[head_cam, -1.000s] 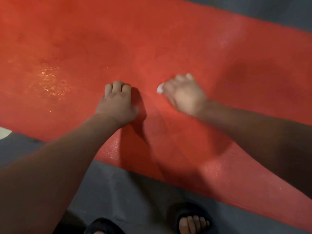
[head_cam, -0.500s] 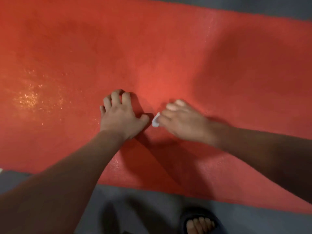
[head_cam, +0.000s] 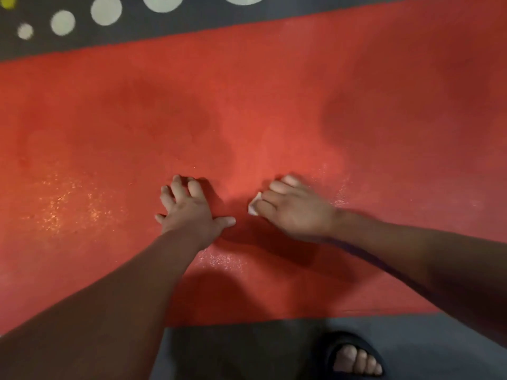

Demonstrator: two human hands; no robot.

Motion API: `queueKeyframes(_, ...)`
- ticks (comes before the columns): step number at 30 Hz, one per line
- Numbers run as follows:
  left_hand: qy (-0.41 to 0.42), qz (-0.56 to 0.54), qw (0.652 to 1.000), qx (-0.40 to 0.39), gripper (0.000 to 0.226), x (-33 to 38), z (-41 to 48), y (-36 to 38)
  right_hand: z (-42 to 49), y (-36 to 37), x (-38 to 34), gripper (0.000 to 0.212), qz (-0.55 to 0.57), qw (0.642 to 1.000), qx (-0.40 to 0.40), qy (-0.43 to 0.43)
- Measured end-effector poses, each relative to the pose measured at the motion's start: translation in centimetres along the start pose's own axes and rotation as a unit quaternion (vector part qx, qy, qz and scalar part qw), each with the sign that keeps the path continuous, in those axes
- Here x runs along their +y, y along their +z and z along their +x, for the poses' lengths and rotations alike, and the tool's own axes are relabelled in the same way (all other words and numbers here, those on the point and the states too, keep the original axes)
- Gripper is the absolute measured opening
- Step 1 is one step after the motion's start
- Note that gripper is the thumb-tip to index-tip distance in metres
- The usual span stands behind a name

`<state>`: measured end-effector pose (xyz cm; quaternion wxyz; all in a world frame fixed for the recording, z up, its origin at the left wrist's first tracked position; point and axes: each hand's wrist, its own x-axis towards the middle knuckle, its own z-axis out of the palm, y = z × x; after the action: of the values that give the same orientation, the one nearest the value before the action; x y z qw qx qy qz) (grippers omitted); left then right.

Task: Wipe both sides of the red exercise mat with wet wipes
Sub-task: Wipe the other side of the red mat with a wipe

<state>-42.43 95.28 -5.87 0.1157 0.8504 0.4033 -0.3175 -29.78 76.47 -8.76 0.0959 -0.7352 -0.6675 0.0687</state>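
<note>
Standing on the grey floor [head_cam: 439, 346] just beside the near edge of the red exercise mat [head_cam: 274, 105], a foot [head_cam: 356, 362] in a black sandal [head_cam: 341, 342] is showing. On the mat, nearer its near edge, the left hand [head_cam: 192, 212] is pressing flat, fingers spread. Just beside it, the right hand [head_cam: 297, 212] is holding a white wet wipe [head_cam: 254, 207] against the mat, fingers pressed together over it. Beyond the far edge, pale dots [head_cam: 106, 10] are marking the floor.

Mostly hidden under right hand [head_cam: 297, 208]: wipe [head_cam: 254, 207]; mat [head_cam: 247, 105] cut off left, right.
</note>
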Motion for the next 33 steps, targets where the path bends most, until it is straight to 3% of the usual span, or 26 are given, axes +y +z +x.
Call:
queueKeyframes(3,-0.011,0.020,1.000,-0.012,0.123,0.3,0.2,-0.2,-0.4,-0.9,4.8,0.016,-0.078,0.995,0.027,0.051)
queueKeyframes(7,-0.017,0.039,0.999,-0.027,0.123,1.1,0.3,-0.9,0.0,-2.4,12.7,0.033,-0.136,0.929,0.114,0.325)
queueKeyframes(9,-0.018,0.054,0.998,-0.042,0.122,1.4,0.5,-1.0,0.8,-2.5,12.4,0.033,-0.121,0.908,0.125,0.381)
queueKeyframes(11,-0.022,0.055,0.997,-0.057,0.123,1.6,0.6,-1.1,1.3,-2.0,9.4,0.023,-0.097,0.926,0.116,0.346)
queueKeyframes(14,-0.027,0.044,0.997,-0.059,0.125,1.5,0.6,-1.0,-0.3,-0.8,3.2,0.018,-0.035,0.988,0.041,0.147)
queueKeyframes(16,-0.027,0.038,0.997,-0.058,0.124,1.6,0.5,-0.9,-2.1,-0.7,2.2,0.016,-0.023,1.000,-0.013,0.015)
queueKeyframes(17,-0.030,0.036,0.997,-0.057,0.124,1.6,0.4,-0.9,-2.5,-0.9,3.1,0.016,-0.032,0.999,-0.018,-0.009)
queueKeyframes(19,-0.035,0.034,0.997,-0.056,0.123,1.8,0.3,-1.1,-2.4,-1.0,6.5,0.018,-0.086,0.995,0.019,0.039)
queueKeyframes(21,-0.033,0.035,0.997,-0.052,0.124,1.9,0.3,-1.1,-2.0,-1.6,10.7,0.025,-0.131,0.971,0.088,0.180)
queueKeyframes(24,-0.031,0.051,0.997,-0.045,0.126,1.8,0.4,-1.2,-0.5,-2.6,13.4,0.033,-0.109,0.913,0.129,0.372)
queueKeyframes(26,-0.024,0.076,0.996,-0.044,0.127,1.6,0.4,-1.4,1.1,-2.4,11.8,0.031,-0.086,0.905,0.127,0.398)
queueKeyframes(28,-0.023,0.079,0.995,-0.048,0.128,1.3,0.5,-2.0,2.3,-1.7,8.4,0.028,-0.059,0.930,0.124,0.340)
queueKeyframes(31,-0.016,0.041,0.999,-0.024,0.120,0.6,1.3,-3.7,1.9,-0.3,2.8,0.021,-0.008,0.988,0.077,0.136)
queueKeyframes(33,-0.001,0.035,0.999,0.017,0.111,0.3,2.2,-5.0,1.5,-0.2,2.8,0.015,-0.012,0.998,0.052,0.040)
